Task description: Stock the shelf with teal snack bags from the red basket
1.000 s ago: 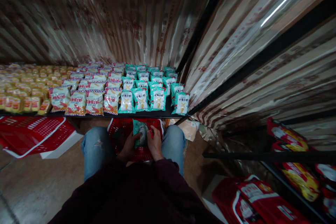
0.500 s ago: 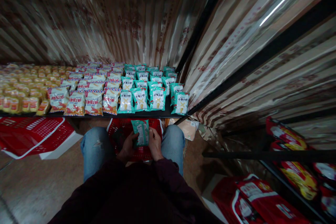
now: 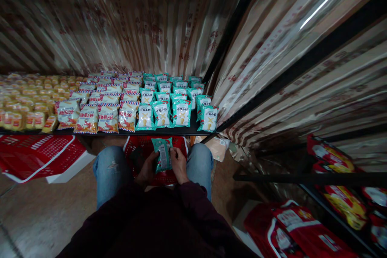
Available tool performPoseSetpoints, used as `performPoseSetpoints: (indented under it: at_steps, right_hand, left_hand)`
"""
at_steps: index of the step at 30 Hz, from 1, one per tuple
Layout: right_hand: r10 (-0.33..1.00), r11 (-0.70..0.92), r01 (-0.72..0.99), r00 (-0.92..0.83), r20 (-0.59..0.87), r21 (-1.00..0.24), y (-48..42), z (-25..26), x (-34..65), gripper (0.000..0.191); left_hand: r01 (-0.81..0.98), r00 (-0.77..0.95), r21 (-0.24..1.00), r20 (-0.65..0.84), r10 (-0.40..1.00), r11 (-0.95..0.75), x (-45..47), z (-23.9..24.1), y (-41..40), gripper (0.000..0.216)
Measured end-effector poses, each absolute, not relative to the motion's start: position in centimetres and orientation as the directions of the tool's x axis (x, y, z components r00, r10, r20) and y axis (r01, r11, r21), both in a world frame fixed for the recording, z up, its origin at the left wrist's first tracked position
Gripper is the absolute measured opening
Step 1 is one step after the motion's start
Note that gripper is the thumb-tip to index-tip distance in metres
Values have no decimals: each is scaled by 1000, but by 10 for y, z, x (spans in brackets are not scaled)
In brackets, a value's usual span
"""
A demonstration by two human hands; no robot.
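Note:
Between my knees, a teal snack bag (image 3: 163,156) is held upright over a red basket (image 3: 132,145), its printed back panel facing me. My left hand (image 3: 147,168) is closed on the bag's left edge. The fingers of my right hand (image 3: 179,164) pinch its right side. Just beyond, on a black shelf (image 3: 175,131), stand several rows of teal-and-white snack bags (image 3: 182,113). Left of them are rows of white-and-orange snack bags (image 3: 108,117) with striped edges.
Small yellow packaged cakes (image 3: 36,119) fill the shelf's left end. A second red basket (image 3: 39,155) stands on the floor at left. At right, a black rack bar (image 3: 302,178) juts out near red-and-yellow packages (image 3: 343,205) and a red bag (image 3: 314,234). Plastic-covered striped sheeting (image 3: 121,20) rises behind.
The teal bag has tilted slightly and shifted a little to the right in my hands. My right hand has changed its hold a little on the bag's edge.

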State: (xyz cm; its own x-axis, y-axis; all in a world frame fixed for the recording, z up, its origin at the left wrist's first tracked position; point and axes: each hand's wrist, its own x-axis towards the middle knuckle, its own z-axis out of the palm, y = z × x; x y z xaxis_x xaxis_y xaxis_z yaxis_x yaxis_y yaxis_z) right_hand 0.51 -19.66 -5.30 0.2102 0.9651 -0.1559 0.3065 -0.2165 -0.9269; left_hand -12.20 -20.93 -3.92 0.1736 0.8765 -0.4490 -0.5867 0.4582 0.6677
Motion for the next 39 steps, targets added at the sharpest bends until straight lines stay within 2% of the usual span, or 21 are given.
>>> performPoseSetpoints:
  at_steps: [5,9,18,23,27,30,34,39]
  right_hand:
    - [960,-217,333,245,-138,-918,-196,-52,5,30]
    - [952,-146,411,307,-14,-900,-193,-49,5,27]
    - [964,14,540,216,154,-842,-193,-47,6,19]
    - [961,148,556,116,253,-818,-195,-48,8,23]
    - [969,117,587,111,222,-801,-197,-47,7,31]
    - [983,69,613,91,157,-787,-199,-45,6,39]
    - [996,64,654,7,91,-753,-202,-46,4,45]
    - [1000,-29,612,13,-26,-790,-202,-51,2,50]
  left_hand:
    - [-598,238,638,-436,868,485,-121,-46,-210,50]
    - [-638,212,604,-458,863,477,-120,-49,-209,49]
    - [-656,189,581,-492,850,483,-119,-46,-209,41]
    - [-625,144,612,-520,842,484,-118,-51,-209,44]
    - [-611,95,655,-497,863,445,-117,-51,-206,44]
    - [-642,108,645,-458,882,413,-116,-53,-206,42]
    - [-643,108,636,-477,872,427,-118,-58,-208,45]
    - [-581,41,695,-494,869,423,-123,-63,-211,52]
